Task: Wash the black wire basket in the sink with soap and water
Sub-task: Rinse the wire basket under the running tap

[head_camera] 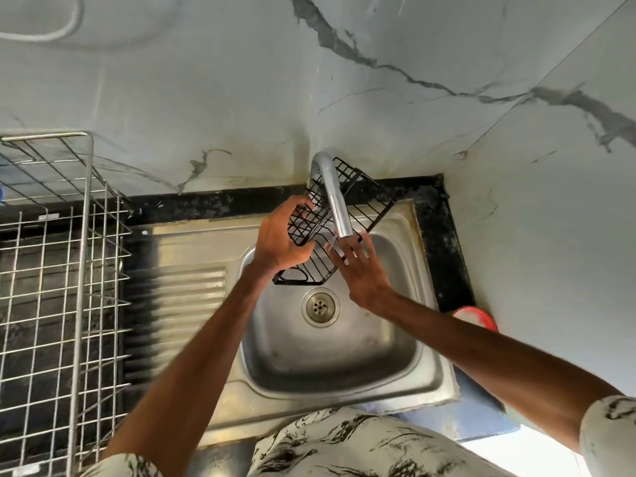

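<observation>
The basket (371, 201) is a black, oblong tray of thin wire with low sides. It is held tilted above the sink (395, 342) at the back of the bowl, with the tap (332, 191) crossing in front of it. The left hand (278, 242) grips its left side, fingers curled over the rim and through the wires. The right hand (361, 273) is flat with fingers spread wide, its fingertips (344, 254) touching the basket's wires just under the spout and holding nothing. Whether water runs is unclear.
</observation>
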`<action>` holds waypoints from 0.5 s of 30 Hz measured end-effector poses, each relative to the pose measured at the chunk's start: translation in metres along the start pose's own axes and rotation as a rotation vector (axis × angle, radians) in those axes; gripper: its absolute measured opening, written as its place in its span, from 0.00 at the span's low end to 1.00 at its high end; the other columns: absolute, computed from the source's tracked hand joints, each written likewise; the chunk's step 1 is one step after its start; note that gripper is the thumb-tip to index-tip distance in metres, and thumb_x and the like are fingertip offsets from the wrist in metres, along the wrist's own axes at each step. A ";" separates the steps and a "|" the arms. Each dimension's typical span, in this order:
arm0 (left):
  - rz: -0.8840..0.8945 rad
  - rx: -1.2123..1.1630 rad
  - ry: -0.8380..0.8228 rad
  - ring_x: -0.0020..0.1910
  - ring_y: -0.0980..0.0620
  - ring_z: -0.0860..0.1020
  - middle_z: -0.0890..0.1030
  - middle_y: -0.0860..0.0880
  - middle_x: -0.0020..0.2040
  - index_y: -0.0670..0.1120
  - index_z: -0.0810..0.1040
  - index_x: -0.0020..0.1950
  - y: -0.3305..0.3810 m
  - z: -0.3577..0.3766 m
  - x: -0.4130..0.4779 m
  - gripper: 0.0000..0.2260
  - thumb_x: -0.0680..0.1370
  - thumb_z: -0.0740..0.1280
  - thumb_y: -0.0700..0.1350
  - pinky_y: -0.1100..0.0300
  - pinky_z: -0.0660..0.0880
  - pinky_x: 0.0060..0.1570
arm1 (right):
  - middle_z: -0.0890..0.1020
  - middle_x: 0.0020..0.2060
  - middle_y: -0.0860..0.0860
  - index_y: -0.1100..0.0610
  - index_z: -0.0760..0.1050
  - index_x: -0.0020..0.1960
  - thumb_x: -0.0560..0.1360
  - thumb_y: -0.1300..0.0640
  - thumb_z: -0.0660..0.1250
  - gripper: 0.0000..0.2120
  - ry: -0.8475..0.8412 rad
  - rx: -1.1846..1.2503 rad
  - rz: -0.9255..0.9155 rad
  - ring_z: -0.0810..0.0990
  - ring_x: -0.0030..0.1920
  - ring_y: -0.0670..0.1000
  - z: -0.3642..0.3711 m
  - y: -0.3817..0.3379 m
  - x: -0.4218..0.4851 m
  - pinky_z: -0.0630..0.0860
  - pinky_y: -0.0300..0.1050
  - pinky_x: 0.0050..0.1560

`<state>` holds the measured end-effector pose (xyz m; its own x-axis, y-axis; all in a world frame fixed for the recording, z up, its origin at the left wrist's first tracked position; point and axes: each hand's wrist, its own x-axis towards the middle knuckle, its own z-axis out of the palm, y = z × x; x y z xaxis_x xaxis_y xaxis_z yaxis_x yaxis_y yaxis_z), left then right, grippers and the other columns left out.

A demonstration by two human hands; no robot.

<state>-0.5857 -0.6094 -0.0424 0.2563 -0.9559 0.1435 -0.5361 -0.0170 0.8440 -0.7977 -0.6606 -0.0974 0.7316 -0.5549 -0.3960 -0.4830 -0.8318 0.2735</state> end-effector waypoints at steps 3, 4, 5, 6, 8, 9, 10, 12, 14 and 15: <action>-0.021 0.023 -0.017 0.52 0.54 0.82 0.82 0.54 0.53 0.47 0.76 0.65 0.008 0.003 -0.003 0.28 0.67 0.73 0.55 0.58 0.82 0.52 | 0.30 0.76 0.67 0.64 0.30 0.79 0.79 0.52 0.63 0.47 -0.050 0.077 0.030 0.30 0.76 0.68 0.004 -0.032 -0.005 0.34 0.70 0.75; -0.042 0.035 -0.022 0.52 0.54 0.82 0.83 0.54 0.54 0.48 0.76 0.65 0.008 0.005 -0.007 0.29 0.67 0.73 0.57 0.59 0.81 0.52 | 0.31 0.76 0.68 0.66 0.32 0.79 0.80 0.49 0.62 0.46 -0.074 0.104 0.024 0.30 0.76 0.68 0.005 -0.041 -0.007 0.36 0.70 0.75; -0.068 0.047 -0.024 0.53 0.54 0.82 0.83 0.54 0.55 0.48 0.76 0.66 0.008 0.008 -0.011 0.30 0.67 0.72 0.59 0.60 0.80 0.53 | 0.33 0.77 0.69 0.68 0.35 0.79 0.81 0.47 0.61 0.45 -0.098 0.121 0.005 0.31 0.76 0.69 0.006 -0.048 -0.008 0.37 0.72 0.75; -0.096 0.051 -0.015 0.54 0.54 0.83 0.84 0.54 0.56 0.49 0.76 0.66 0.006 0.010 -0.016 0.30 0.67 0.71 0.59 0.59 0.80 0.53 | 0.35 0.77 0.69 0.68 0.37 0.79 0.81 0.48 0.61 0.44 -0.127 0.131 -0.043 0.32 0.76 0.70 0.007 -0.051 -0.010 0.39 0.73 0.75; -0.158 0.032 0.037 0.54 0.55 0.83 0.83 0.56 0.56 0.49 0.76 0.66 0.000 0.014 -0.027 0.27 0.68 0.73 0.55 0.57 0.81 0.53 | 0.38 0.78 0.67 0.65 0.41 0.81 0.78 0.53 0.65 0.43 -0.206 0.174 -0.200 0.36 0.78 0.69 0.009 -0.054 -0.014 0.42 0.70 0.77; -0.180 0.008 0.072 0.53 0.55 0.83 0.83 0.56 0.56 0.49 0.76 0.66 -0.001 0.016 -0.031 0.26 0.69 0.75 0.50 0.55 0.82 0.53 | 0.41 0.80 0.65 0.64 0.44 0.81 0.76 0.55 0.66 0.43 -0.257 0.219 -0.279 0.38 0.80 0.66 0.007 -0.053 -0.017 0.42 0.65 0.78; -0.196 -0.020 0.107 0.54 0.55 0.83 0.83 0.55 0.57 0.47 0.76 0.66 -0.004 0.017 -0.034 0.26 0.69 0.77 0.46 0.52 0.83 0.53 | 0.45 0.81 0.63 0.64 0.46 0.81 0.76 0.57 0.67 0.42 -0.296 0.293 -0.316 0.42 0.81 0.62 0.005 -0.054 -0.019 0.42 0.59 0.80; -0.201 -0.041 0.142 0.55 0.53 0.83 0.83 0.53 0.58 0.46 0.76 0.66 -0.007 0.015 -0.036 0.25 0.70 0.76 0.43 0.51 0.83 0.54 | 0.55 0.80 0.61 0.66 0.53 0.80 0.75 0.59 0.67 0.39 -0.315 0.522 -0.285 0.50 0.81 0.59 0.002 -0.055 -0.021 0.44 0.51 0.81; -0.198 -0.049 0.159 0.55 0.52 0.83 0.83 0.52 0.59 0.46 0.77 0.66 -0.005 0.014 -0.037 0.25 0.70 0.75 0.44 0.51 0.83 0.55 | 0.65 0.76 0.58 0.63 0.62 0.77 0.73 0.60 0.68 0.35 -0.333 0.780 -0.174 0.58 0.78 0.58 -0.005 -0.053 -0.022 0.55 0.50 0.79; -0.209 -0.052 0.164 0.54 0.52 0.83 0.83 0.52 0.58 0.46 0.77 0.66 -0.003 0.014 -0.037 0.24 0.70 0.75 0.44 0.51 0.83 0.54 | 0.68 0.75 0.57 0.60 0.64 0.77 0.72 0.59 0.70 0.35 -0.360 0.898 -0.095 0.60 0.77 0.58 -0.009 -0.053 -0.022 0.61 0.51 0.77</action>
<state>-0.6050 -0.5778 -0.0579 0.4863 -0.8728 0.0413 -0.4166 -0.1901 0.8890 -0.7833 -0.6040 -0.0951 0.6675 -0.3303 -0.6673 -0.7261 -0.4870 -0.4853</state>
